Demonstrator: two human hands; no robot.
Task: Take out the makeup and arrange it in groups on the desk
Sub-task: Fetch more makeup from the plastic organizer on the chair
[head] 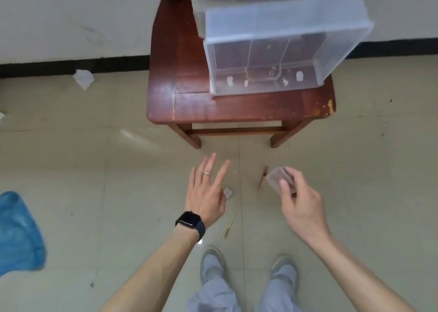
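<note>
Clear plastic case (280,178) pinched in right hand (299,205); left hand (206,193) spread.

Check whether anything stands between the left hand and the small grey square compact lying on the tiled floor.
Nothing visible does. The open left hand is held over the small grey square compact, its thumb side overlapping the compact's edge in view. The brown pencil and thin yellow stick lie off to the side.

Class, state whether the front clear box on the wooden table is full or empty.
Empty: the clear box shows only ribbed plastic through its walls, no makeup.
</note>
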